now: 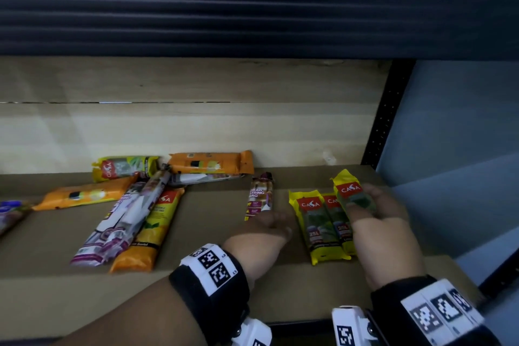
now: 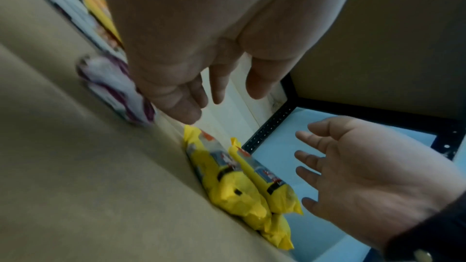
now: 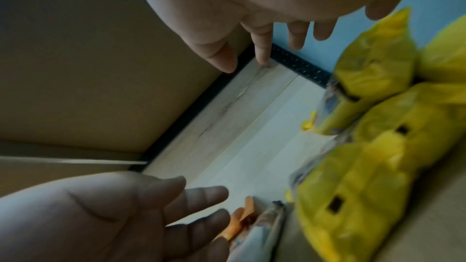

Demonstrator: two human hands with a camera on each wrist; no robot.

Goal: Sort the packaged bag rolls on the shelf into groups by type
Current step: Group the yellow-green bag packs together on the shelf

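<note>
Two yellow Casa rolls (image 1: 314,222) lie side by side at the right of the cardboard shelf (image 1: 213,250). A third yellow Casa roll (image 1: 351,189) lies slanted beside them, under my right hand (image 1: 365,202), whose thumb rests on it. In the right wrist view the fingers (image 3: 262,47) are straight and the yellow roll (image 3: 373,57) lies beside them. My left hand (image 1: 269,225) hovers with relaxed fingers at the near end of a brown draw string bag roll (image 1: 259,195), gripping nothing. The left wrist view shows its straight fingers (image 2: 186,105) beside the purple-white pack (image 2: 116,91).
A mixed pile sits at the left: orange rolls (image 1: 81,195), a white-purple roll (image 1: 126,219), an orange-yellow Casa roll (image 1: 151,233) and a yellow-green one (image 1: 126,167). A black upright post (image 1: 384,121) bounds the right end. The upper shelf's dark edge (image 1: 252,8) hangs overhead.
</note>
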